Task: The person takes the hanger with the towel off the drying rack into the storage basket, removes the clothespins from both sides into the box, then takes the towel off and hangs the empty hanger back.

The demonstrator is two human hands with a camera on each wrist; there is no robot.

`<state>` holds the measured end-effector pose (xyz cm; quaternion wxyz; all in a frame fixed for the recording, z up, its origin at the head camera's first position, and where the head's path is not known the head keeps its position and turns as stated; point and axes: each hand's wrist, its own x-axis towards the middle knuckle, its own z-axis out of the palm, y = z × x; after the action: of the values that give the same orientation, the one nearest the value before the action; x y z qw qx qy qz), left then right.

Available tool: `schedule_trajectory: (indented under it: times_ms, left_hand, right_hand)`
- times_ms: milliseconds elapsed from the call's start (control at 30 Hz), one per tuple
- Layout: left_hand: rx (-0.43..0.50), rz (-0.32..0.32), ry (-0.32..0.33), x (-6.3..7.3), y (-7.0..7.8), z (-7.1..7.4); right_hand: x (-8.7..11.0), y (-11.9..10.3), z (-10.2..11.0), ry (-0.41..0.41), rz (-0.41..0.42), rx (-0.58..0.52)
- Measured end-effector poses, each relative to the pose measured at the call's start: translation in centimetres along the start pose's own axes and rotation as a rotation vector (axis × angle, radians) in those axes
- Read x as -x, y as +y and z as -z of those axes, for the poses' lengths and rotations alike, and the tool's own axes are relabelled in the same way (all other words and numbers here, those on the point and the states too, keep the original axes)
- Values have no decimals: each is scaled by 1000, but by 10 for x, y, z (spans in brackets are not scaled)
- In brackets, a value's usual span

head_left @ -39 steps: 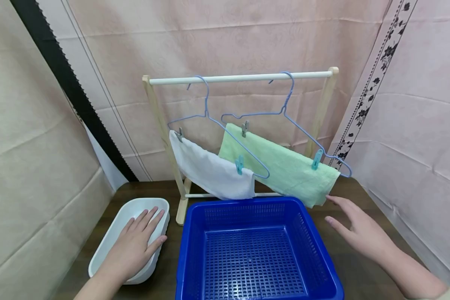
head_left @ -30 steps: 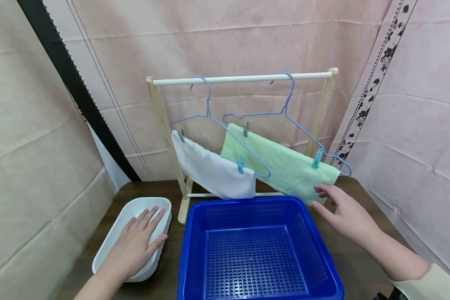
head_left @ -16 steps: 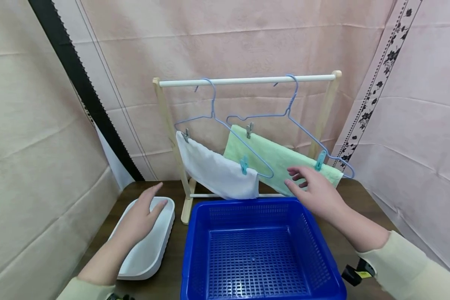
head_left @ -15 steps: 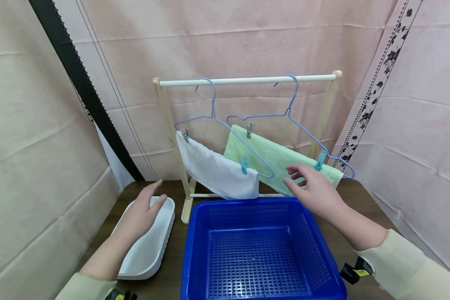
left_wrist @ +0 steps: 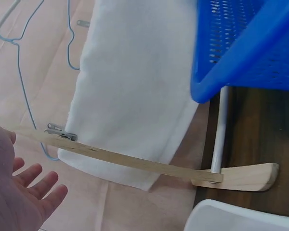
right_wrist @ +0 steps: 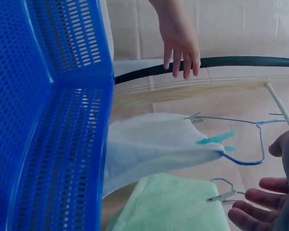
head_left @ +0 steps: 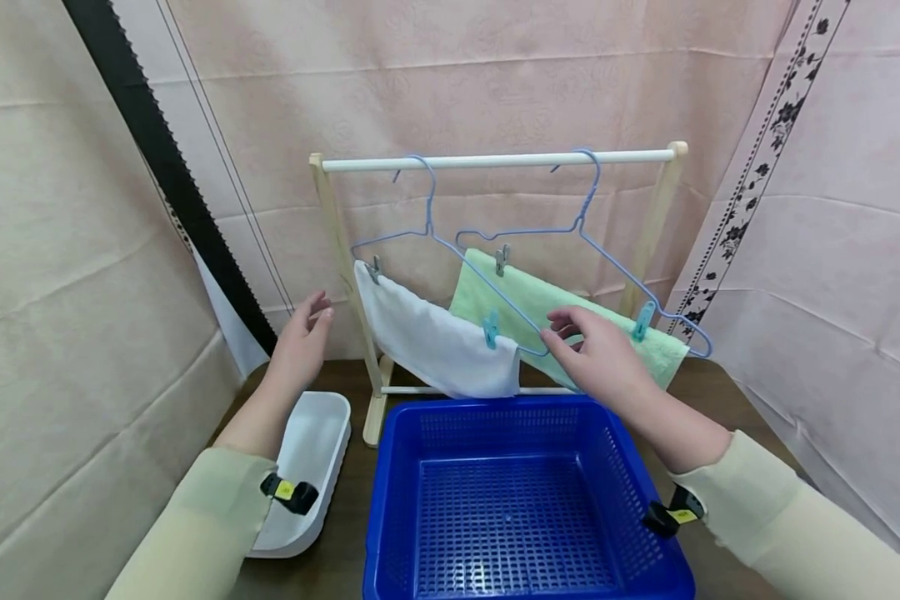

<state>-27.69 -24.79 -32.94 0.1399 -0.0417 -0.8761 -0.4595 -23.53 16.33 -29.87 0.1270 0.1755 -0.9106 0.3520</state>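
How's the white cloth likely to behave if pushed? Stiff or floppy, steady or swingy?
Probably floppy: the white cloth sags between its gray clip and teal clip. Likely light, as those two small clips bear it. It may swing too, since its blue hanger is hooked over the white rod.

L hand (head_left: 302, 346) lifted off white tray (head_left: 313, 433), nr rack (head_left: 335, 221), R hand (head_left: 598, 354) moved L, nr front hanger (head_left: 430, 218)

The right hand (head_left: 596, 354) is before a green cloth (head_left: 528, 296) (clipped to a hanger (head_left: 589, 194)), the left hand (head_left: 302, 343) near the rack (head_left: 495, 161).
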Motion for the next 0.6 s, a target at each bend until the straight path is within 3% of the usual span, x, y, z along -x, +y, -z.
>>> schedule_trajectory:
  times_ms: [267,400,600]
  left_hand:
    - [52,-17,-32,-28,9,-11]
    - [89,1,-26,-33,12,-14]
    - [109,-30,-4,-39,14,-20]
  right_hand:
    - [-15,-14,-12,1,-11,-12]
    - [-20,-19,-19,3,2,-11]
    - [-25,-24,-23,20,13,1]
